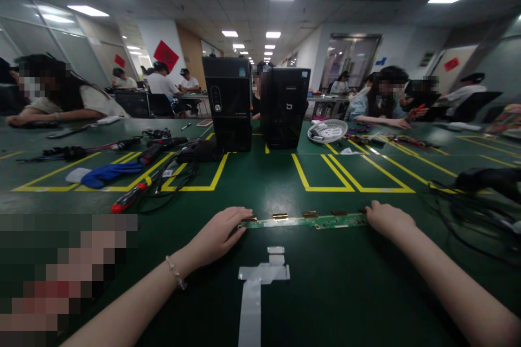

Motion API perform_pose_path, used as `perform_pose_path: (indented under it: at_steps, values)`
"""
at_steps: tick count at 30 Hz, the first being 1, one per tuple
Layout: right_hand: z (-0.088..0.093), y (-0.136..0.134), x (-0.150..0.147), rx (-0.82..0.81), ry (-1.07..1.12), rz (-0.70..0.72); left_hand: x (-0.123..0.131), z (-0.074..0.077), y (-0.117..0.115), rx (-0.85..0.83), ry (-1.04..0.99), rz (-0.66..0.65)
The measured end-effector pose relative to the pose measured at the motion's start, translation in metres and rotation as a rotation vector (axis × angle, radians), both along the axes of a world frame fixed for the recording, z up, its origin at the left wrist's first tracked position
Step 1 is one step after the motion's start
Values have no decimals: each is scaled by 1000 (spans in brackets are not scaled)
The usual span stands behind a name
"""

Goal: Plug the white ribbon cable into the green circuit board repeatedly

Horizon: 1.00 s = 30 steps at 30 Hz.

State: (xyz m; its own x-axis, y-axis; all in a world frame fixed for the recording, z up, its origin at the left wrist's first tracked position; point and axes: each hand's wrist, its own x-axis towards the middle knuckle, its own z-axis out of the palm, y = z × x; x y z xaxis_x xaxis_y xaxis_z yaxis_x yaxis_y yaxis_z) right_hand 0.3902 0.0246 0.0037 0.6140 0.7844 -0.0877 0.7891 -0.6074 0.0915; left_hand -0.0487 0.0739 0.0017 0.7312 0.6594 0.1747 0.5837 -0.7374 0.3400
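Note:
A long, narrow green circuit board [303, 221] with copper-coloured flexible tabs along its far edge lies across the table in front of me. My left hand [228, 227] is closed on the board's left end, thumb nearer to me and fingers over the top. At the opposite end, my right hand [388, 219] pinches the board's right tip with curled fingers. Closer to me on the tabletop is a white ribbon cable [251, 303] with a crosswise piece and a small connector end [275, 250].
Two black computer towers [230, 103] stand ahead. To the left are a red-and-black screwdriver [129, 198], a blue glove [109, 173] and black cables [179, 190]. A white basket [328, 131] and more black cables [459, 222] are on the right. Yellow tape [329, 189] marks the green table; other people sit around.

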Motion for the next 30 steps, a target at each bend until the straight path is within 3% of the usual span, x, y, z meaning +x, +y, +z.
perform_pose_path:
  at_steps: [6, 12, 18, 30]
  values:
    - [6, -2, -23, -8, 61, 88, 0, -1, -3, 45, -4, -73]
    - [16, -12, -66, 87, 144, 310, 1, -2, -5, 67, 5, -68]
    - [11, -25, -103, 188, 252, 543, 1, -8, -2, 86, 14, -60]
    - [8, -29, -107, 249, 375, 817, 2, -3, -5, 82, 46, -122]
